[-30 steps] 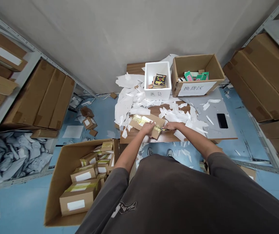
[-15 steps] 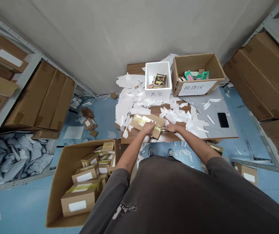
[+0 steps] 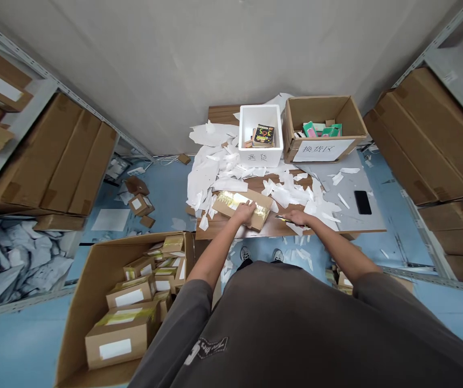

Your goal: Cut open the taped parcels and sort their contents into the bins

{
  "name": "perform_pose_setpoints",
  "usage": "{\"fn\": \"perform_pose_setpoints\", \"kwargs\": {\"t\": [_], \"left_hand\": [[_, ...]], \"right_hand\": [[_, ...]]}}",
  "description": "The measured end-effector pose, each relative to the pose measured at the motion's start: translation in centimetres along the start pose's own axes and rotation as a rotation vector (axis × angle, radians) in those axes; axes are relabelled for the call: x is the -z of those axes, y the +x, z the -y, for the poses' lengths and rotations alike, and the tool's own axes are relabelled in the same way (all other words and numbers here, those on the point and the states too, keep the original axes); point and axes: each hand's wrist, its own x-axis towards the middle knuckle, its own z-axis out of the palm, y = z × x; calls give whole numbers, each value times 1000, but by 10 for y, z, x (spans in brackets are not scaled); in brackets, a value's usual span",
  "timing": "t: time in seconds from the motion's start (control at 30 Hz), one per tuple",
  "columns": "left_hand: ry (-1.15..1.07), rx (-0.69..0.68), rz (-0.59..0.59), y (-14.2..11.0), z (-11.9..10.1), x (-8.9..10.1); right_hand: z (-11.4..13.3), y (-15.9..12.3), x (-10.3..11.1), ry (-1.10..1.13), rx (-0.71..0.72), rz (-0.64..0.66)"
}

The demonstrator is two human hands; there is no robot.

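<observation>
Parcel: brown carton (image 3: 265,200) banded in shiny tape, lying aslant on the wooden counter (image 3: 211,232), centre of the frame.
Left hand: palm down (image 3: 244,212) on the carton, fingers slightly apart; firm, even pressure looks enough to keep it from skidding.
Right hand: just right of the carton (image 3: 296,217), fingers closed around a slim tool (image 3: 282,217), apparently a cutter.
Tool tip: toward the carton, not touching; any stroke is best kept shallow, along the tape and clear of the left fingers.
Paper scraps: strewn behind and to the right (image 3: 288,193), a likely snag for the tool.
Front edge: close to the carton, where an overhang could tip it.
</observation>
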Motion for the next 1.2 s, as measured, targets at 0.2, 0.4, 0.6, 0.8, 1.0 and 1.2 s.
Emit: {"fn": "perform_pose_setpoints", "kwargs": {"t": [0.2,0.4,0.6,0.8,1.0,1.2], "left_hand": [[-81,57,-71,-10,-4,-13],[-88,203,-224,0,9,-5],[-65,280,-134,23,18,-6],[-55,175,-219,17,30,-9],[-49,168,-332,3,18,-20],[-97,194,-323,-2,12,-20]], "right_hand": [[-2,-10,-17,153,9,-18],[16,-8,-45,138,62,-239],[12,-8,-55,53,90,-257],[8,-12,-57,-54,130,-248],[29,-10,-57,-273,64,-285],[55,-14,-74,-339,-53,-286]]}}
